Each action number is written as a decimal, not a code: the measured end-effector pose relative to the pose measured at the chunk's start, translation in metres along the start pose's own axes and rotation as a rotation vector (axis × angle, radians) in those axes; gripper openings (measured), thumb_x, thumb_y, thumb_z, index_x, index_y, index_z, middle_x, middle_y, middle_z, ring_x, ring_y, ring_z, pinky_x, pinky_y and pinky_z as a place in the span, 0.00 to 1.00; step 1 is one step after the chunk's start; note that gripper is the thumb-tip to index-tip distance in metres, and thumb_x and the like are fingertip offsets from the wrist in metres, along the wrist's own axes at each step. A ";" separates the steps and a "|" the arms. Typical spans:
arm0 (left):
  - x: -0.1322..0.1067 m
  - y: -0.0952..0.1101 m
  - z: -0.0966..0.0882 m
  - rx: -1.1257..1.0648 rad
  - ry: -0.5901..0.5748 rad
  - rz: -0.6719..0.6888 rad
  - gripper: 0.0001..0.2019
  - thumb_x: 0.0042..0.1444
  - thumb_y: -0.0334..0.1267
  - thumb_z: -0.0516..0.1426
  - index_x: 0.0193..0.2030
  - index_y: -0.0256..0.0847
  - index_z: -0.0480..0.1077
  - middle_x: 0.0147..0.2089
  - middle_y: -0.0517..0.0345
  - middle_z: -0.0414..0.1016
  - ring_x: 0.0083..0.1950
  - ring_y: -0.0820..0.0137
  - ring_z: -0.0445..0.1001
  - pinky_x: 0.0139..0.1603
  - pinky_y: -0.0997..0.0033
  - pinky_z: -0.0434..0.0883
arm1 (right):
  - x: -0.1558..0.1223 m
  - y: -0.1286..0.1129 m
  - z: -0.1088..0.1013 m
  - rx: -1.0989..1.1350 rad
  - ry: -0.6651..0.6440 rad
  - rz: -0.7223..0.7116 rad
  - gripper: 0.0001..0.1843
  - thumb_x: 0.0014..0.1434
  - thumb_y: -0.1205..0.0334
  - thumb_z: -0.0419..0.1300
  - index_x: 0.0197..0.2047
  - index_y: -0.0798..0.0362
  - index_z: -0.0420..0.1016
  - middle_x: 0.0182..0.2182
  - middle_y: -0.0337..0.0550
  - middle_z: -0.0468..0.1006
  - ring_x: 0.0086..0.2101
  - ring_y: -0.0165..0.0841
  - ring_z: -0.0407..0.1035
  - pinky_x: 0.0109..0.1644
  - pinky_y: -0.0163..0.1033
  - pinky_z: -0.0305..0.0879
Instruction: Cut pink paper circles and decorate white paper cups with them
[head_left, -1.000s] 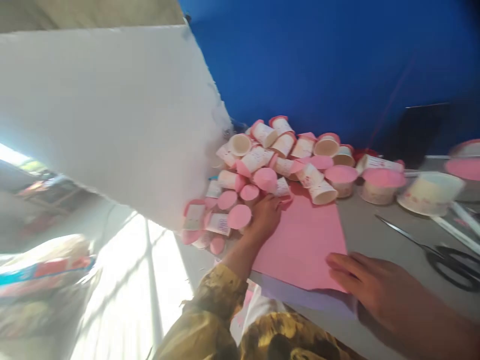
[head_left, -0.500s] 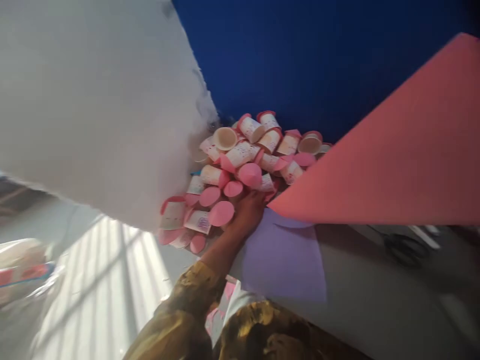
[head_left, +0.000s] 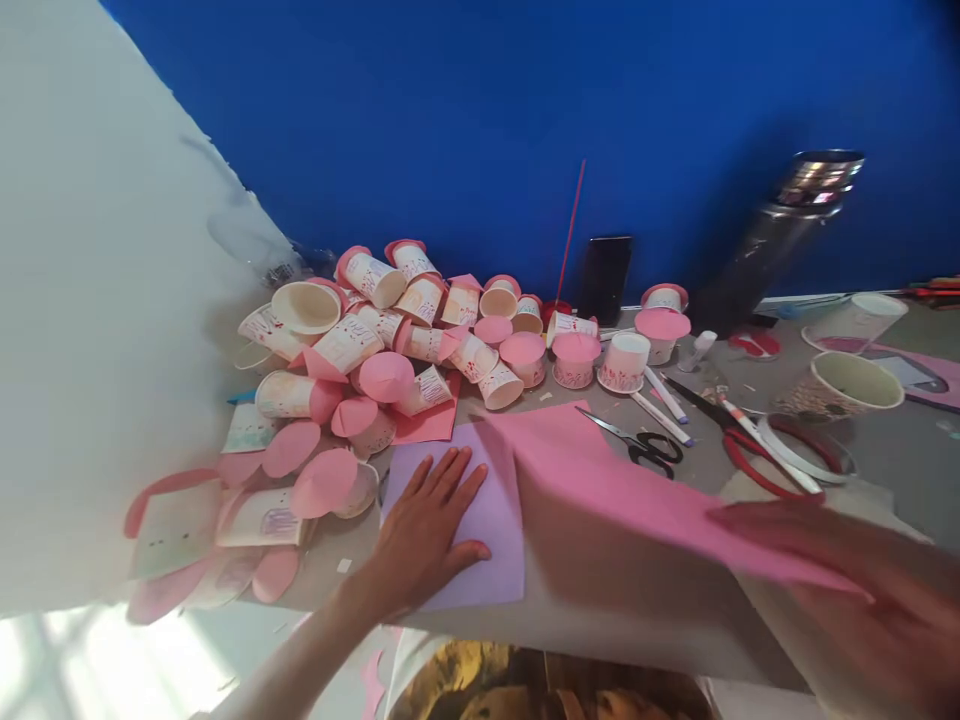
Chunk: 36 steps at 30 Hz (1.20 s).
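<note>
Blue wall backs a grey table, and a white panel closes off the left side. At the front of the table, to the right of a purple sheet, is a pink sheet; its far part reaches toward the cups, while its near side is lifted and throws a shadow below. The right hand, blurred, is closed on the pink sheet near its right end, fingers above the paper; the thumb's exact place is hard to tell. The left hand lies flat on the purple sheet, palm down, fingers straight and slightly parted, gripping nothing. Whether the two sheets overlap where they meet is unclear. Just beyond the purple sheet, a darker pink sheet sits partly under the cups. Past the pink sheet lie small scissors with black handles, and to their right markers, red-handled scissors and a white ring. Paper cups with pink discs fixed to them are heaped at the left, many tipped on their sides, and run on in a row along the wall. Farther back, a dark phone leans against the wall near a thin red stick, with a black bottle to the right.
</note>
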<state>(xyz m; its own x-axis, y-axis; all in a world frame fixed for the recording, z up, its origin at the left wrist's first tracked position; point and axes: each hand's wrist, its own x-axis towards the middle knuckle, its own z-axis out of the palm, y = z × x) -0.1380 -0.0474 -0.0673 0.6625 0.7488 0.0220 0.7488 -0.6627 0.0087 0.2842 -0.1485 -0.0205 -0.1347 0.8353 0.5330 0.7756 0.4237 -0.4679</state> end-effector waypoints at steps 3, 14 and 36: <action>0.003 -0.021 -0.005 0.009 -0.012 0.018 0.37 0.67 0.60 0.52 0.77 0.44 0.55 0.78 0.44 0.56 0.79 0.50 0.54 0.77 0.42 0.51 | -0.012 0.005 0.011 0.000 -0.080 -0.168 0.26 0.62 0.64 0.58 0.60 0.31 0.76 0.45 0.35 0.87 0.40 0.39 0.84 0.43 0.37 0.84; 0.021 -0.009 -0.035 -0.148 0.203 -0.065 0.23 0.71 0.38 0.48 0.70 0.46 0.63 0.73 0.45 0.65 0.75 0.55 0.62 0.72 0.48 0.67 | -0.020 0.008 0.042 -0.017 -0.262 -0.164 0.24 0.61 0.78 0.53 0.52 0.46 0.80 0.53 0.47 0.84 0.52 0.36 0.80 0.54 0.39 0.79; 0.027 0.073 -0.002 -0.159 -0.031 0.210 0.48 0.59 0.70 0.53 0.79 0.45 0.49 0.81 0.36 0.44 0.81 0.39 0.42 0.74 0.29 0.52 | -0.016 -0.052 0.029 0.021 -0.672 -0.104 0.14 0.61 0.66 0.63 0.49 0.45 0.81 0.51 0.46 0.81 0.45 0.38 0.76 0.47 0.38 0.71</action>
<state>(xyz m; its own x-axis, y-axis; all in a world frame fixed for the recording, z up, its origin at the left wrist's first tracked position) -0.0658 -0.0754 -0.0640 0.8055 0.5926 0.0089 0.5833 -0.7954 0.1646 0.2282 -0.1739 -0.0255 -0.5675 0.8230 0.0254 0.7265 0.5150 -0.4550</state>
